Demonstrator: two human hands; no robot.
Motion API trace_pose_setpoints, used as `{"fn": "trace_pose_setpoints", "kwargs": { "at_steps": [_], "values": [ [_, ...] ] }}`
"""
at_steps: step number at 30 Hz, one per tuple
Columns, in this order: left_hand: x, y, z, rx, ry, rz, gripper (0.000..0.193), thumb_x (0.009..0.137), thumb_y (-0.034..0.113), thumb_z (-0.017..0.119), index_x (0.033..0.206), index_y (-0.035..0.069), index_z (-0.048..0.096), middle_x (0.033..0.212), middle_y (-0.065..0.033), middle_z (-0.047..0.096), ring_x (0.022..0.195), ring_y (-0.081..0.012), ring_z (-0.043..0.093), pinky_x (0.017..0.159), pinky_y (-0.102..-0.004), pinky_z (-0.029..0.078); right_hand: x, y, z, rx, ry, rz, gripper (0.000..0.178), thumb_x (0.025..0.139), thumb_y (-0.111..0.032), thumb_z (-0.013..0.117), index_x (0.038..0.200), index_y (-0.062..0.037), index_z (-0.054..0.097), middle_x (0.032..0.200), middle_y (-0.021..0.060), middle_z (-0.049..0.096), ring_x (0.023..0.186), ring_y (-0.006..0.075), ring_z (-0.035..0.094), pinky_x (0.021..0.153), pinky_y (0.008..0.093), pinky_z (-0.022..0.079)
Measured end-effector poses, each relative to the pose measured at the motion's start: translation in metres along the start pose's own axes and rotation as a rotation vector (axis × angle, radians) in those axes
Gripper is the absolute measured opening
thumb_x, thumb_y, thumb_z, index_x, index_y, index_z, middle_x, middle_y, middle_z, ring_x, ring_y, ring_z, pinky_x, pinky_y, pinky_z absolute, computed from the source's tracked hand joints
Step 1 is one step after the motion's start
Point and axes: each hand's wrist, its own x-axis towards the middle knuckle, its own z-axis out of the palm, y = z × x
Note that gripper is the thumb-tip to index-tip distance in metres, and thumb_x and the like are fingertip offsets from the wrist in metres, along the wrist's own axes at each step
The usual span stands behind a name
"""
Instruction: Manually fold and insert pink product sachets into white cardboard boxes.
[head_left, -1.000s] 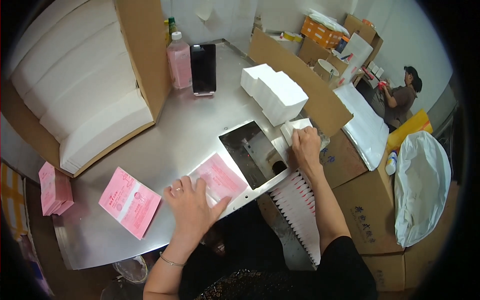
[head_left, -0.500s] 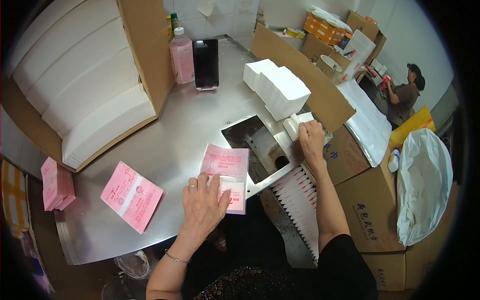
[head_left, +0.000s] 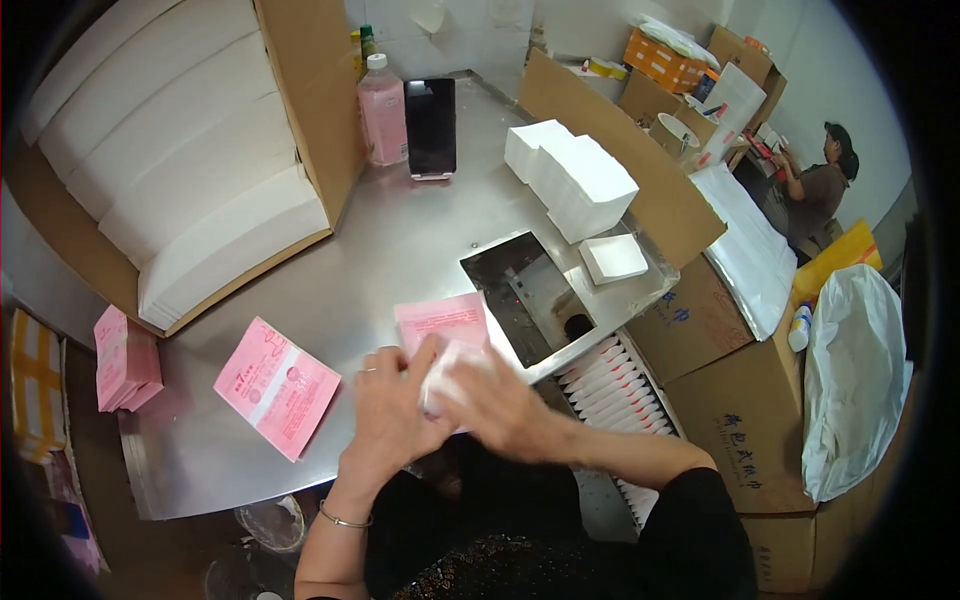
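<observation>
My left hand (head_left: 395,400) is at the table's near edge, its fingers closed at the lower part of a pink printed plastic wrapper (head_left: 440,315). My right hand (head_left: 515,405), smeared by motion, is against it, with a small white stack of folded tissues (head_left: 452,372) between the two hands. The wrapper's lower half is hidden under hands and tissues. To the left lies a pile of flat pink wrappers (head_left: 277,388). Beyond the dark rectangular opening (head_left: 525,300) in the steel table, a short tissue stack (head_left: 613,258) sits in front of a taller tissue block (head_left: 575,178).
A big carton (head_left: 330,120) of tissues stands at the left, with a pink bundle (head_left: 127,360) below it. A pink bottle (head_left: 383,115) and a dark phone (head_left: 431,128) stand at the back. Filled packs (head_left: 620,390) line a box at right. Another person (head_left: 815,190) works far right.
My right hand has moved left from the short tissue stack to the wrapper, bringing folded tissues. My left hand has stayed at the wrapper. The view has shifted slightly.
</observation>
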Motion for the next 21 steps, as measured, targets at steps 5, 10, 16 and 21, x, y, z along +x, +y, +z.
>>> {"fn": "trace_pose_setpoints", "kwargs": {
  "at_steps": [5,10,16,21],
  "values": [
    [0.001,0.02,-0.002,-0.118,-0.058,-0.048,0.081,0.076,0.014,0.071,0.15,0.007,0.04,0.094,-0.0146,0.054,0.091,-0.031,0.055,0.077,-0.0421,0.043,0.041,0.066,0.06,-0.154,0.059,0.396,0.031,0.089,-0.018,0.058,0.117,-0.0067,0.063,0.102,0.0162,0.064,0.1,0.0346,0.062,0.106,0.0727,0.029],
    [-0.033,0.003,-0.009,-0.156,0.025,0.013,0.042,0.076,0.004,0.069,0.117,0.009,0.066,0.095,-0.0112,0.056,0.09,-0.0317,0.055,0.083,-0.0434,0.041,-0.017,0.13,0.04,0.017,-0.176,0.89,0.021,0.09,-0.014,0.056,0.104,-0.0026,0.066,0.095,0.022,0.07,0.091,0.0402,0.068,0.087,0.054,0.052],
    [-0.065,-0.035,-0.038,0.015,0.337,-0.186,0.033,0.07,0.001,0.064,0.102,0.006,0.064,0.112,-0.0153,0.058,0.109,-0.0383,0.053,0.098,-0.0507,0.038,-0.022,0.105,-0.027,-0.3,0.091,0.622,0.011,0.087,-0.013,0.061,0.09,-0.0037,0.065,0.075,0.0162,0.064,0.074,0.0361,0.065,0.066,0.0472,0.047],
    [-0.086,-0.077,-0.048,0.342,0.157,-0.505,0.034,0.078,0.006,0.062,0.112,0.007,0.057,0.103,-0.0134,0.059,0.108,-0.0355,0.052,0.104,-0.0528,0.035,-0.069,0.157,-0.037,-0.692,0.085,0.88,0.018,0.09,-0.018,0.063,0.091,-0.0007,0.067,0.094,0.0165,0.06,0.095,0.0326,0.057,0.081,0.0459,0.044]
  ]
}}
